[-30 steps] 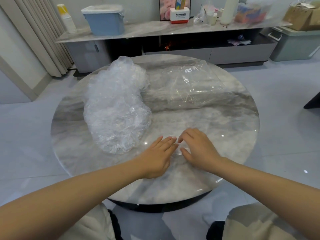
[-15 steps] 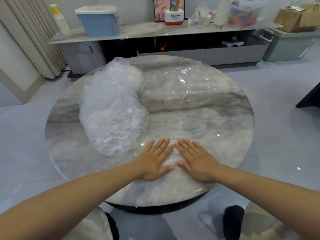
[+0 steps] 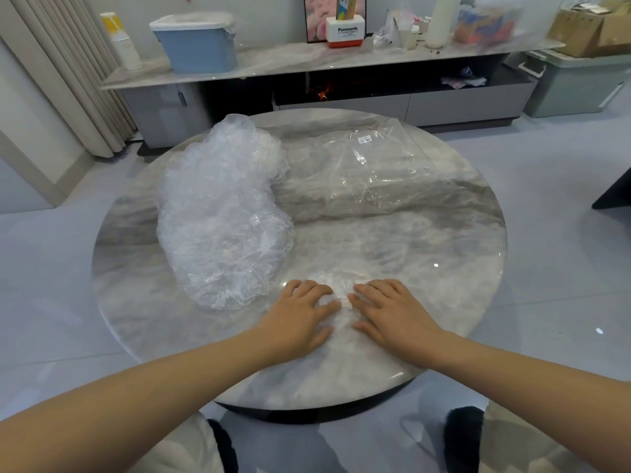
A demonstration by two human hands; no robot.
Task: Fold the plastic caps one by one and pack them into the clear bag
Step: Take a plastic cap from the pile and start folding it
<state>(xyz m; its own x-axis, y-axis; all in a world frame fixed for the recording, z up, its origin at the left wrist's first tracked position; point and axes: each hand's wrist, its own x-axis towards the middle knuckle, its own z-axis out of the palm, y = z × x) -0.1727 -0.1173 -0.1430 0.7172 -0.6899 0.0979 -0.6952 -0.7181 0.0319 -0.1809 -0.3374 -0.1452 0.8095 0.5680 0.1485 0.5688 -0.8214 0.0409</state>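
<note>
A crumpled clear plastic cap (image 3: 336,290) lies flat on the round marble table (image 3: 444,268) near its front edge. My left hand (image 3: 300,314) and my right hand (image 3: 392,312) lie side by side on it, index fingers almost touching. On both hands the outer fingers are bent down into the film while the thumbs press on its near side. A big heap of loose plastic caps (image 3: 222,220) sits to the left of my hands. The clear bag (image 3: 379,172) lies flat at the back right of the table.
Behind the table runs a low marble console (image 3: 307,59) with a blue lidded bin (image 3: 196,42), a white and red box (image 3: 345,32) and other clutter. A grey storage box (image 3: 577,83) stands on the floor at the right. My knees show below the table edge.
Both hands lay flat with straight fingers on the cap half a second ago; now their fingers are bent and the hands sit slightly further apart, with film bunched between them.
</note>
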